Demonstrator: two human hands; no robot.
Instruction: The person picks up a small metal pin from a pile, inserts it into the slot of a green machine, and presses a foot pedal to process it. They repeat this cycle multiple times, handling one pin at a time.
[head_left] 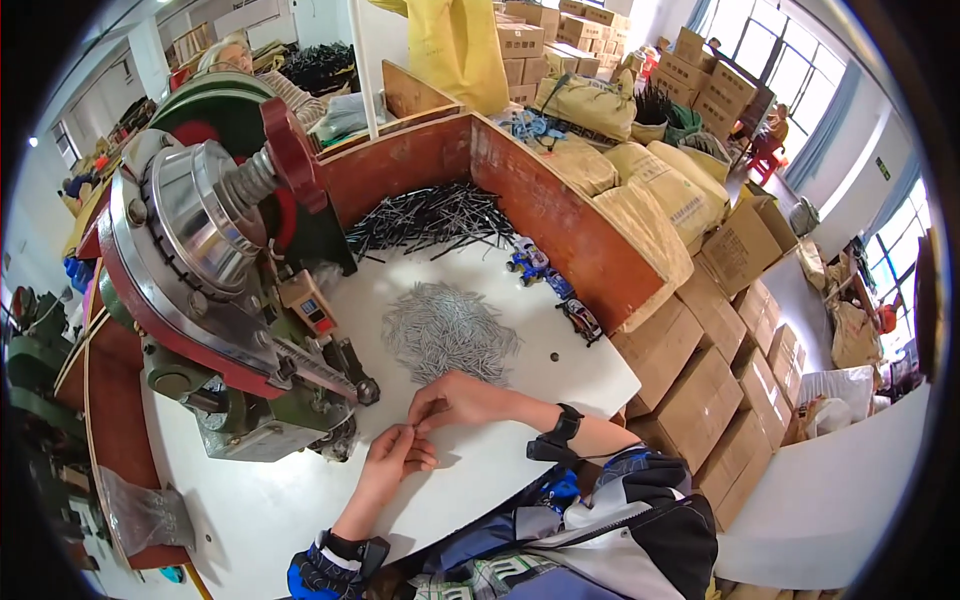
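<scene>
Over the white tabletop, my left hand and my right hand meet fingertip to fingertip. Both are closed in a pinch, and whatever sits between the fingers is too small to make out. Just beyond my right hand lies a heap of thin silvery metal pins. Farther back, a pile of black thin rods rests against the wooden border. To the left of my hands stands a green and red press machine, its lower tool end near my left fingers.
Reddish-brown boards wall the table's back and right. Blue toy-like vehicles lie beside the right board. A clear plastic bag hangs at the left edge. Cardboard boxes and yellow sacks crowd the right side. Other people are in the background.
</scene>
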